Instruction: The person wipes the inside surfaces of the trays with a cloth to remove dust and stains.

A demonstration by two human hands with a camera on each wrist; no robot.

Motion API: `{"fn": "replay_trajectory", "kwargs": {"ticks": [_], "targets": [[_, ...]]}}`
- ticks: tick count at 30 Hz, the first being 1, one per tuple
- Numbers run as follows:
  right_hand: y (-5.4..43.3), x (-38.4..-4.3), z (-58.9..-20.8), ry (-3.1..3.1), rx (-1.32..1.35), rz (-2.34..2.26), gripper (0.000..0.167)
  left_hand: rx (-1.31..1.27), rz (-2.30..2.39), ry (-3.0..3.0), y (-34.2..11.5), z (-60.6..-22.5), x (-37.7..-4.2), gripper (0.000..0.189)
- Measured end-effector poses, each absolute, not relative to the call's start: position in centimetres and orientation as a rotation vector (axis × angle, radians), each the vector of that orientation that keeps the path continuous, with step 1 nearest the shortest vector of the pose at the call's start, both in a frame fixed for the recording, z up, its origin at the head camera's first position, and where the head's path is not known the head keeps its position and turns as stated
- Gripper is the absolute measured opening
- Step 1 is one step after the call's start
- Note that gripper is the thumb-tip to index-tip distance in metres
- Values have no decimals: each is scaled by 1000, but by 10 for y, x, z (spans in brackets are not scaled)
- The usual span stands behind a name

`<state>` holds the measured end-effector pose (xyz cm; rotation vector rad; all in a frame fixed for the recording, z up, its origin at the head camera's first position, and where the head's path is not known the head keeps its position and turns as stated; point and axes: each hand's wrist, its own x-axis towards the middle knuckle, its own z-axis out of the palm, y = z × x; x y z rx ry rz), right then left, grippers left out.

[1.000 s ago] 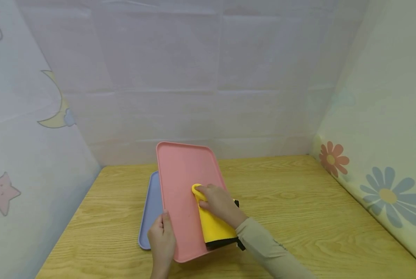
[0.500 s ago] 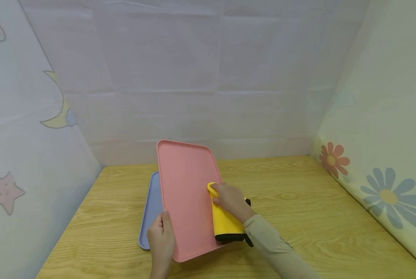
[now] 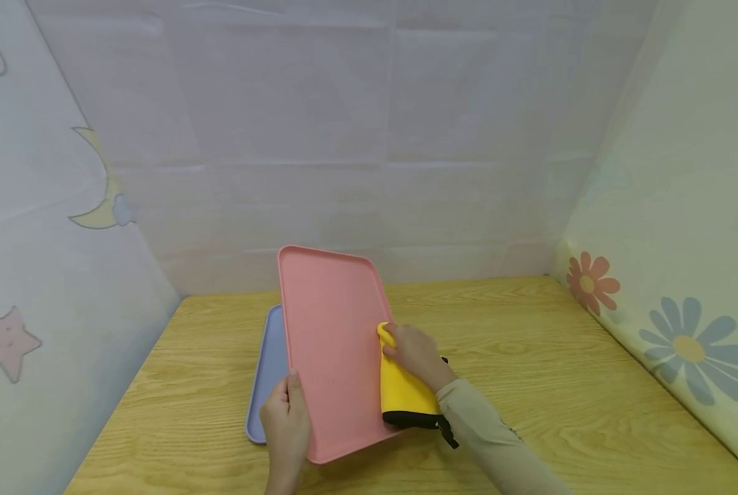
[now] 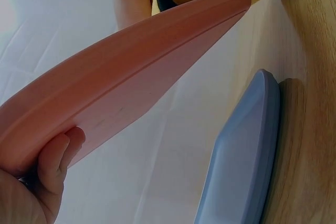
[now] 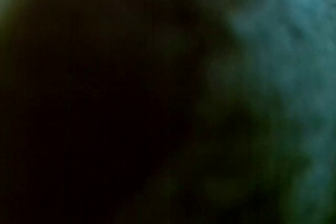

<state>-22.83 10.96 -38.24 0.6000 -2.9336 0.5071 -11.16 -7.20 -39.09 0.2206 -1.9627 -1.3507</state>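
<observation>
A pink rectangular tray is held up at a tilt over the table, its inner face toward the head camera. My left hand grips its left edge, thumb on the face and fingers curled behind, as the left wrist view also shows. My right hand holds a yellow cloth with black edging against the tray's right side. The cloth hangs down past the tray's lower right edge. The right wrist view is dark and blurred, with its lens almost covered.
A blue tray lies on the wooden table, partly hidden behind the pink one. Behind the table stands a pale creased backdrop. Printed sheets with flowers and stars line both sides.
My right hand has slid the yellow cloth from the middle of the pink tray rightward to its right edge. The left hand and the blue tray have stayed nearly still.
</observation>
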Motion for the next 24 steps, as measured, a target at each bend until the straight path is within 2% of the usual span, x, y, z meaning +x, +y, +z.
{"fn": "replay_trajectory", "kwargs": {"ticks": [14, 24], "targets": [[99, -226, -379, -2889, 607, 743, 22, 213, -1378, -1943, -73, -388, -110, 39], [87, -216, -374, -2883, 661, 771, 25, 210, -1361, -1943, -72, -388, -110, 40]]}}
